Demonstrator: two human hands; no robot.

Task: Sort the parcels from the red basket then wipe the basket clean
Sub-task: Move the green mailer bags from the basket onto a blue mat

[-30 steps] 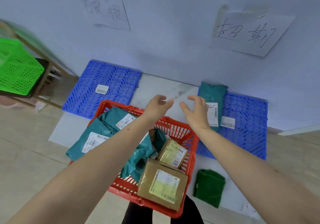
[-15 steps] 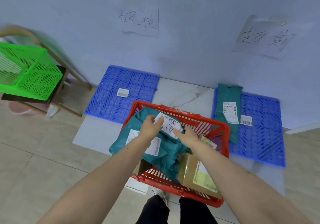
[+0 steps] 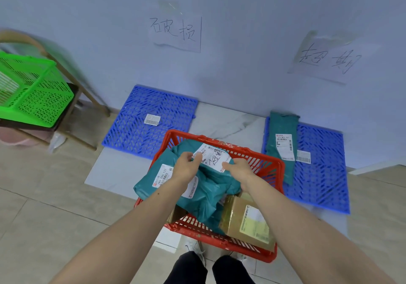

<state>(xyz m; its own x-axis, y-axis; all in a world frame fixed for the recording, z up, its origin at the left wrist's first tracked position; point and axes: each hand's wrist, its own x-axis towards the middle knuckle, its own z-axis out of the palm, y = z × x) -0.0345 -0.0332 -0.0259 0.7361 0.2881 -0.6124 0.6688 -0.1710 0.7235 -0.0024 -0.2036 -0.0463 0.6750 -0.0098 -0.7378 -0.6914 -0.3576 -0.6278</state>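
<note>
A red basket (image 3: 272, 167) stands on the floor in front of me, filled with several parcels. On top lies a teal bag parcel (image 3: 211, 187) with a white label bearing handwriting. My left hand (image 3: 186, 166) pinches the label's left edge, and my right hand (image 3: 238, 167) grips the bag at the label's right side. A second teal bag (image 3: 151, 179) hangs over the basket's left rim. A brown box (image 3: 246, 220) leans in the near right corner. Another teal bag (image 3: 281, 143) lies on the right blue mat (image 3: 323, 174).
A left blue mat (image 3: 151, 119) by the wall carries a loose white label (image 3: 151, 119). Paper signs hang on the wall above each mat. A green basket (image 3: 28, 90) sits on a wooden stool at far left. My legs are just below the red basket.
My hands dropped from above the basket's far rim onto the top teal bag and took hold of it at its label. The view panned left.
</note>
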